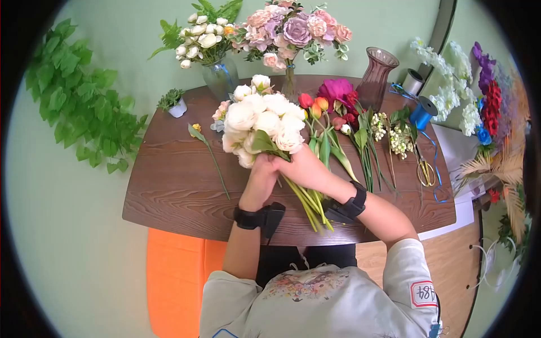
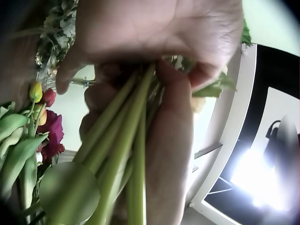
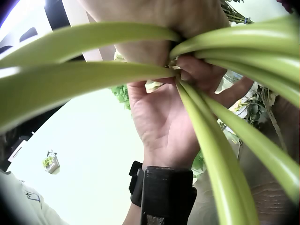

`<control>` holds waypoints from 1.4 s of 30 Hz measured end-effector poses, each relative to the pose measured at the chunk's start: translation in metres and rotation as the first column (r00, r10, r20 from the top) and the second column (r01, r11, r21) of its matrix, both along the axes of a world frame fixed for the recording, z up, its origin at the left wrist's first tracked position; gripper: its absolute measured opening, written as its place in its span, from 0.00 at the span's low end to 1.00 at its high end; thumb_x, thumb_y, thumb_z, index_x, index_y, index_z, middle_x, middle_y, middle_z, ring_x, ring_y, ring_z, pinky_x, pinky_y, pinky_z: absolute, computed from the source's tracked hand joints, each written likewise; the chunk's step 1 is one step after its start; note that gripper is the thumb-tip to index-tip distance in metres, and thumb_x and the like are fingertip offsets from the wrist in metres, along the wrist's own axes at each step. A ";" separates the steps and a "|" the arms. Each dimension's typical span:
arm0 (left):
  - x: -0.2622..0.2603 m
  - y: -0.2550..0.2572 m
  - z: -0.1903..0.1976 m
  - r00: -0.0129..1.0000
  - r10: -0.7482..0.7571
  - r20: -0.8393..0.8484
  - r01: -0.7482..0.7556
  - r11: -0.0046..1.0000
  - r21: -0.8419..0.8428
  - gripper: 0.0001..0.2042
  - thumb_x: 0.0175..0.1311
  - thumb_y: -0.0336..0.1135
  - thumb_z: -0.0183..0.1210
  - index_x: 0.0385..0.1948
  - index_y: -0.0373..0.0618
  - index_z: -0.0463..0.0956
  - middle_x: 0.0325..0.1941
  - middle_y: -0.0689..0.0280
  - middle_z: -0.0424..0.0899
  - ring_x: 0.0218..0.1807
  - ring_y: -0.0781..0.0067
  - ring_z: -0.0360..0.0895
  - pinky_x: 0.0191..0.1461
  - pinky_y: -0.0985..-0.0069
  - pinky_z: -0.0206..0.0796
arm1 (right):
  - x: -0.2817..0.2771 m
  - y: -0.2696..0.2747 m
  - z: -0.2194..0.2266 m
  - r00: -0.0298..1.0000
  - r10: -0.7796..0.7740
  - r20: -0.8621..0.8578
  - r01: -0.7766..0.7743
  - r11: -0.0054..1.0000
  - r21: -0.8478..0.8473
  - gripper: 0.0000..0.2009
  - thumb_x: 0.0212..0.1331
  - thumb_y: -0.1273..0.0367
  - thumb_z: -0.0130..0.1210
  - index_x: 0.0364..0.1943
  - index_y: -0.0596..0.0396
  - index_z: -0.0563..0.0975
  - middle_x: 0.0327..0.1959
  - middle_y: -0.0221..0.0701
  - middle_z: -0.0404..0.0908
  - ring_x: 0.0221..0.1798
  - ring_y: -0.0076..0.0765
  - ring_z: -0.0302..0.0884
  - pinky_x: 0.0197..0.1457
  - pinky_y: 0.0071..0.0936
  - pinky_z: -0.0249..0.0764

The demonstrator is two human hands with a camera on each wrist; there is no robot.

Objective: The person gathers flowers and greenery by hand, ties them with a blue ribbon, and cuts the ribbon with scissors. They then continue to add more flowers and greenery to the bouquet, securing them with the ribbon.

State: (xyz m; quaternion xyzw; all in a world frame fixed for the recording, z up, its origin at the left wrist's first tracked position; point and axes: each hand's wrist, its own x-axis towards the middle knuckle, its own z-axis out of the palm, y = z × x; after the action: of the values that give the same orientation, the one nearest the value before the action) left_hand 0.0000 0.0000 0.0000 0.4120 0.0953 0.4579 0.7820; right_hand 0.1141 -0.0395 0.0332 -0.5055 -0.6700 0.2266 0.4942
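Note:
A bouquet of white roses point(image 1: 265, 121) leans over the middle of the table, its blooms up and away from the person. Just under the blooms both hands meet. The left hand point(image 1: 261, 179) grips the stems from the left, while the right hand point(image 1: 304, 168) wraps round them from the right and partly overlaps it. Long green stems point(image 1: 307, 203) fan out below, toward the table's front edge. From the left wrist view, thick stems point(image 2: 119, 136) emerge between the two hands. In the right wrist view the left hand point(image 3: 166, 117) shows its palm beside the stems; some fingertips are hidden.
On the dark wooden table point(image 1: 169, 180), a single yellow flower point(image 1: 196, 130) lies left. Tulips point(image 1: 314, 105), a magenta flower point(image 1: 338, 90), berry sprigs point(image 1: 401, 141) and scissors point(image 1: 426, 170) lie right. Filled vases, a purple glass vase point(image 1: 378, 76) and ribbon spools point(image 1: 422, 111) stand behind.

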 end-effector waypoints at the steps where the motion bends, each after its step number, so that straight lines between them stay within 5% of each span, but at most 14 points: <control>1: -0.005 0.002 0.002 0.987 -0.042 -0.153 0.062 0.990 0.124 0.23 0.47 0.37 0.56 0.45 0.40 0.61 0.45 0.67 0.65 0.45 0.77 0.63 0.49 0.84 0.52 | -0.001 0.002 -0.003 0.999 0.007 -0.053 -0.001 0.994 0.110 0.18 0.45 0.69 0.50 0.44 0.57 0.69 0.38 0.46 0.73 0.41 0.40 0.73 0.42 0.30 0.68; 3: -0.004 0.000 0.012 0.946 -0.064 -0.317 0.145 0.960 0.238 0.12 0.48 0.30 0.54 0.35 0.40 0.69 0.31 0.70 0.72 0.35 0.82 0.67 0.39 0.87 0.59 | -0.001 0.002 -0.005 0.993 0.017 -0.115 0.009 0.975 0.224 0.16 0.45 0.70 0.49 0.42 0.58 0.70 0.33 0.46 0.75 0.35 0.47 0.75 0.38 0.32 0.70; 5: 0.004 -0.011 0.029 0.868 0.114 -0.483 -0.001 0.974 0.228 0.08 0.49 0.30 0.52 0.32 0.40 0.70 0.25 0.72 0.71 0.25 0.86 0.66 0.25 0.88 0.56 | -0.002 -0.004 -0.004 0.970 0.047 -0.239 -0.091 0.981 -0.174 0.10 0.44 0.71 0.48 0.33 0.60 0.73 0.23 0.42 0.76 0.25 0.48 0.74 0.30 0.34 0.70; 8: 0.012 -0.002 0.004 0.939 0.154 -0.308 -0.108 0.981 0.160 0.08 0.50 0.30 0.51 0.31 0.39 0.70 0.23 0.72 0.71 0.19 0.88 0.64 0.17 0.88 0.52 | -0.006 0.001 -0.021 0.990 -0.050 -0.134 0.044 0.998 -0.052 0.07 0.42 0.72 0.48 0.25 0.62 0.73 0.16 0.40 0.74 0.19 0.43 0.73 0.25 0.34 0.69; 9: 0.011 -0.001 0.006 0.938 0.156 -0.309 -0.109 0.980 0.164 0.08 0.50 0.30 0.51 0.31 0.39 0.70 0.23 0.72 0.71 0.19 0.88 0.64 0.17 0.88 0.52 | -0.006 0.004 -0.025 0.990 -0.049 -0.136 0.043 0.998 -0.048 0.07 0.42 0.72 0.48 0.25 0.62 0.73 0.16 0.40 0.74 0.19 0.43 0.73 0.25 0.34 0.69; 11: 0.009 -0.001 0.011 0.907 0.214 -0.362 -0.197 0.977 0.086 0.16 0.51 0.28 0.51 0.43 0.34 0.67 0.43 0.60 0.74 0.44 0.75 0.71 0.47 0.79 0.61 | -0.005 0.006 -0.030 0.998 -0.041 -0.057 0.038 0.997 -0.064 0.07 0.40 0.73 0.49 0.21 0.64 0.73 0.13 0.39 0.73 0.20 0.39 0.74 0.26 0.32 0.69; 12: 0.007 -0.001 0.017 0.893 0.227 -0.389 -0.180 0.972 0.154 0.15 0.52 0.29 0.50 0.42 0.34 0.68 0.40 0.59 0.76 0.42 0.74 0.72 0.41 0.81 0.64 | -0.005 0.005 -0.026 0.997 -0.043 -0.056 0.040 0.997 -0.063 0.07 0.40 0.73 0.49 0.21 0.64 0.73 0.13 0.39 0.73 0.20 0.39 0.74 0.26 0.32 0.69; 15: 0.002 -0.005 0.027 0.900 0.223 -0.375 -0.157 0.968 0.198 0.14 0.53 0.29 0.49 0.41 0.33 0.68 0.39 0.57 0.76 0.39 0.73 0.74 0.30 0.84 0.66 | -0.003 -0.002 -0.009 0.838 0.250 -0.486 -0.410 0.875 -0.256 0.06 0.45 0.77 0.48 0.30 0.62 0.70 0.20 0.30 0.73 0.20 0.23 0.71 0.25 0.21 0.67; 19: -0.012 -0.021 0.044 0.823 0.256 -0.507 -0.198 0.966 0.167 0.13 0.51 0.29 0.50 0.39 0.34 0.68 0.32 0.63 0.75 0.24 0.79 0.72 0.14 0.84 0.61 | -0.004 -0.011 0.021 0.830 0.326 -0.452 -0.499 0.795 -0.344 0.06 0.45 0.76 0.49 0.29 0.60 0.70 0.22 0.29 0.73 0.17 0.22 0.69 0.24 0.20 0.66; 23: -0.031 -0.007 0.019 0.824 0.430 -0.369 -0.271 0.871 0.411 0.16 0.55 0.28 0.47 0.46 0.35 0.62 0.42 0.58 0.73 0.41 0.67 0.73 0.39 0.71 0.68 | -0.010 -0.007 0.009 0.918 0.247 -0.311 -0.349 0.875 -0.334 0.08 0.44 0.72 0.51 0.30 0.60 0.71 0.11 0.27 0.69 0.13 0.22 0.68 0.17 0.19 0.66; 28: -0.017 -0.013 0.056 0.967 0.243 0.077 -0.248 0.966 0.069 0.09 0.55 0.34 0.50 0.36 0.44 0.63 0.21 0.74 0.60 0.20 0.82 0.52 0.27 0.82 0.50 | -0.023 -0.010 -0.005 0.884 0.336 -0.325 -0.455 0.778 -0.434 0.07 0.47 0.69 0.49 0.25 0.59 0.73 0.11 0.30 0.69 0.14 0.21 0.68 0.20 0.20 0.65; 31: -0.022 -0.007 0.054 0.975 0.151 0.164 -0.172 0.978 0.119 0.07 0.52 0.29 0.50 0.33 0.40 0.64 0.25 0.68 0.67 0.25 0.77 0.66 0.32 0.73 0.62 | -0.026 -0.017 0.005 0.907 0.270 -0.323 -0.382 0.851 -0.361 0.08 0.47 0.69 0.49 0.27 0.60 0.72 0.13 0.34 0.71 0.18 0.27 0.71 0.24 0.24 0.67; 37: -0.010 -0.017 0.063 0.973 0.194 -0.124 -0.206 0.974 -0.095 0.07 0.58 0.34 0.48 0.32 0.43 0.64 0.22 0.69 0.64 0.24 0.77 0.63 0.39 0.71 0.64 | -0.031 -0.016 -0.010 0.993 0.049 -0.111 -0.061 0.992 -0.109 0.08 0.44 0.69 0.50 0.27 0.58 0.73 0.21 0.48 0.73 0.27 0.52 0.72 0.32 0.37 0.68; 42: -0.007 -0.021 0.059 0.968 0.192 -0.161 -0.213 0.969 -0.126 0.08 0.60 0.36 0.45 0.24 0.46 0.61 0.17 0.72 0.61 0.21 0.78 0.61 0.37 0.72 0.64 | -0.027 -0.018 -0.019 1.000 -0.005 0.011 0.007 0.994 -0.106 0.09 0.43 0.69 0.50 0.26 0.61 0.73 0.19 0.49 0.72 0.27 0.56 0.70 0.31 0.41 0.68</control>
State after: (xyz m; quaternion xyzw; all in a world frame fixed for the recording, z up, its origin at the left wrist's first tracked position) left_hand -0.0071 -0.0212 0.0585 0.3763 0.2269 0.4956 0.7492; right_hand 0.0870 -0.0574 0.0146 -0.5343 -0.6582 0.2577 0.4637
